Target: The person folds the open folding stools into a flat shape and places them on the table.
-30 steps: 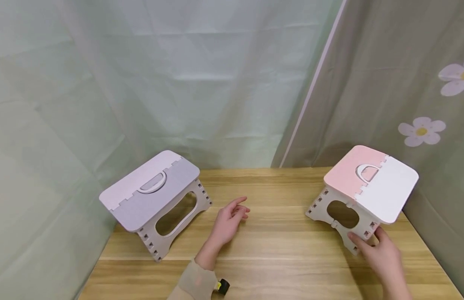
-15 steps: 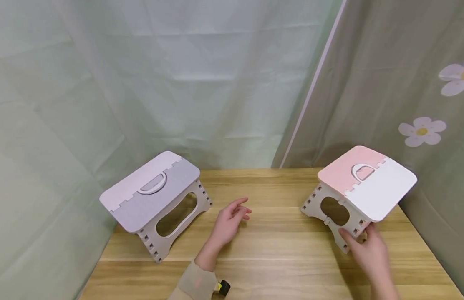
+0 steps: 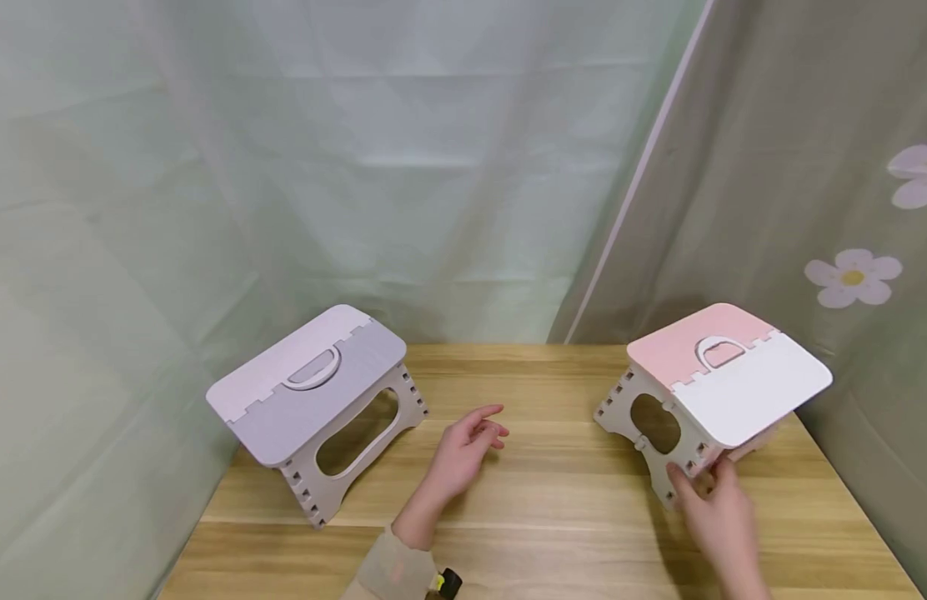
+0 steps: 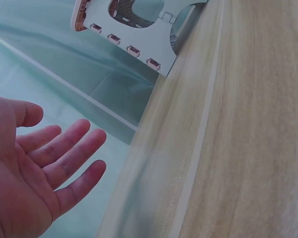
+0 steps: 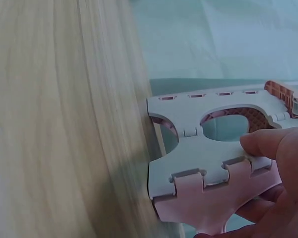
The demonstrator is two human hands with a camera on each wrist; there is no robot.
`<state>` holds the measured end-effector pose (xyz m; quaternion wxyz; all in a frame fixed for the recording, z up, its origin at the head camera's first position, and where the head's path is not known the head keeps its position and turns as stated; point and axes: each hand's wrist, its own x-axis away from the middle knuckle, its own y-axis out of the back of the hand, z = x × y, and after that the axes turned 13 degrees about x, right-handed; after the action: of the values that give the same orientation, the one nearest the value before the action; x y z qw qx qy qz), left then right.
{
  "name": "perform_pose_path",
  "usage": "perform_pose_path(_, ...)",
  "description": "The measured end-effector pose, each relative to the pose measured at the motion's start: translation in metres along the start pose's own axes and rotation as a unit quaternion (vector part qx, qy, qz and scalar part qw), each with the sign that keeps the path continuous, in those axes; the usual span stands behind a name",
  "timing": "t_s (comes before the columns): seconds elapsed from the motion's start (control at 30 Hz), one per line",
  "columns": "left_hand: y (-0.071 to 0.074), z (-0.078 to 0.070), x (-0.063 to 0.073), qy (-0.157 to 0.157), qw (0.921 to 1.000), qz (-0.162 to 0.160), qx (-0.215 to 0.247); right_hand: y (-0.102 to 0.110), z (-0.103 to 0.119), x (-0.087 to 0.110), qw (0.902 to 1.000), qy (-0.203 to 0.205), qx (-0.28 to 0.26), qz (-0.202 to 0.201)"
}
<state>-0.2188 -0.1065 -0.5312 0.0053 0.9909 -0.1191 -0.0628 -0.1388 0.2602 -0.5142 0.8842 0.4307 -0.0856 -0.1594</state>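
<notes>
Judge the pink-and-white stool, at the right of the table, fully unfolded but not yet released: pinched by a leg in the right hand. Farther out, note the left hand, empty, fingers loosely spread, near the purple stool, also unfolded, untouched.

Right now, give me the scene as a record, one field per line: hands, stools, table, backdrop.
left hand: between the stools, fingers relaxed, holding nothing
right hand: grips a near leg of the pink-and-white stool
pink-and-white stool: right side, seat up, legs unfolded
lilac-and-grey stool: left side, upright, legs unfolded, no hand on it
table: wood-grain top
backdrop: pale curtain, white flowers with yellow centers at right
</notes>
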Motion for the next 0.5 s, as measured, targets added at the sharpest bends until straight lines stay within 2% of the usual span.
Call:
perform_pose_path(0.17,0.0018,-0.0037,0.0019,0.002,1.0000,0.000,-0.007,-0.0046,0.0045,0.0045,0.9999,0.010,0.002,0.004)
perform_pose_path(0.37,-0.0032,-0.0075,0.0012,0.008,1.0000,0.004,0.001,-0.0038,0.0037,0.0051,0.9998,0.017,0.013,0.002)
perform_pose_path(0.5,-0.0050,-0.0063,0.0019,0.009,0.9999,0.010,0.005,-0.0003,-0.0006,0.0043,0.9993,0.037,-0.005,0.005)
